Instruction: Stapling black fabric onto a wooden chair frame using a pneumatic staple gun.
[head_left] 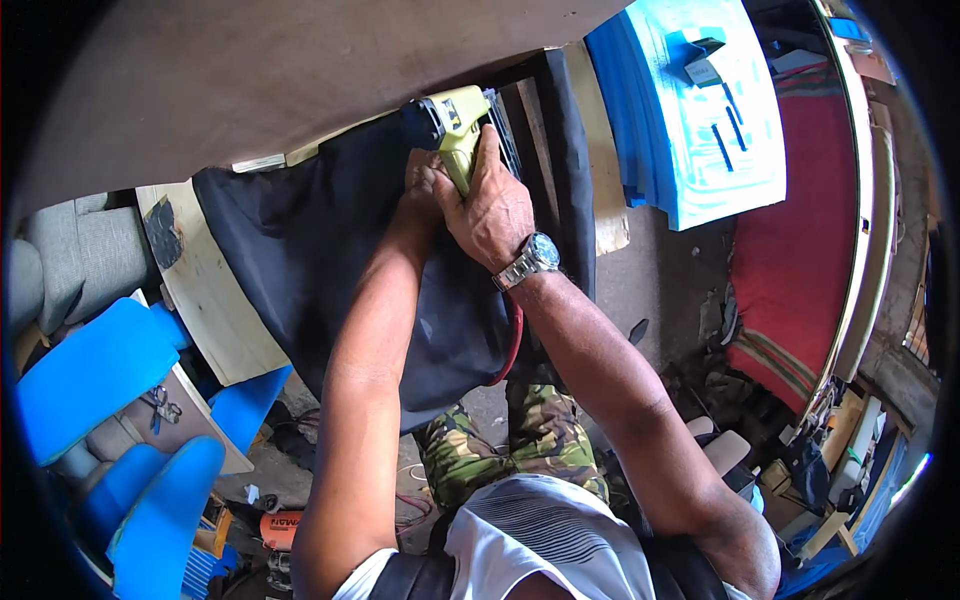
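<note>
My right hand (490, 215), with a metal watch on its wrist, is wrapped round the handle of a yellow-green and black staple gun (462, 108). The gun's head lies over the black fabric (300, 230) near its far edge. Close beside the handle, my left hand (423, 178) is closed at the fabric; its fingertips are partly hidden. Pale wooden boards (225, 300) of a frame show at the fabric's left side. A red hose (514, 345) hangs below my right wrist.
A large brown panel (280, 70) overhangs the far side. At right, a stack of blue foam sheets (660, 120) bears a small box (704, 72) and dark strips (722, 147). Beyond is a red upholstered piece (790, 240). Blue pieces (95, 380) and scissors (160, 405) lie left.
</note>
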